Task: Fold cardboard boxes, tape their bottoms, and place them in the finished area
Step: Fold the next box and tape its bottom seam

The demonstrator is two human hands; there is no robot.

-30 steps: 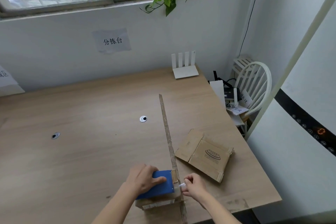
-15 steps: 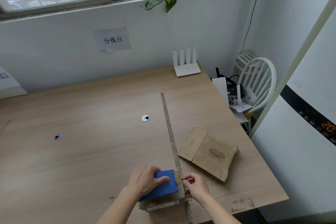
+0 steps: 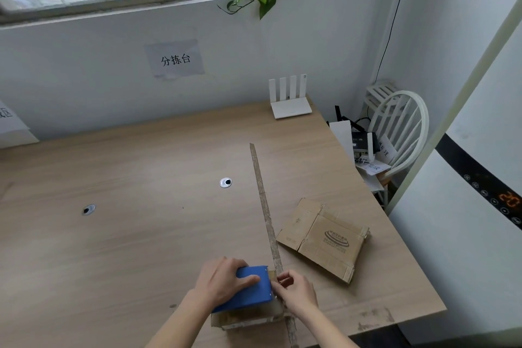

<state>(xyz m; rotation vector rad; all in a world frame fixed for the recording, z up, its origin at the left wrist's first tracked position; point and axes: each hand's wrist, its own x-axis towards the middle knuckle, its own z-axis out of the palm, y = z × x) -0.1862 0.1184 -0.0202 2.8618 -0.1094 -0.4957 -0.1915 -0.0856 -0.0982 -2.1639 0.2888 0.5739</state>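
A blue tape dispenser (image 3: pixel 245 288) is gripped by the left hand (image 3: pixel 223 281) at the six o'clock edge of a wooden table (image 3: pixel 127 234), where it is held on top of a small cardboard box (image 3: pixel 248 318). The dispenser's front end is met by the right hand (image 3: pixel 296 292), whose fingertips (image 3: pixel 282 281) are pinched together there; what is pinched cannot be told. A worn strip of tape (image 3: pixel 264 206) is seen stuck along the tabletop toward twelve o'clock. A flattened cardboard box (image 3: pixel 324 237) is left lying at about two o'clock of the hands, just beside the strip. A white router (image 3: pixel 289 102) is stood at the far edge.
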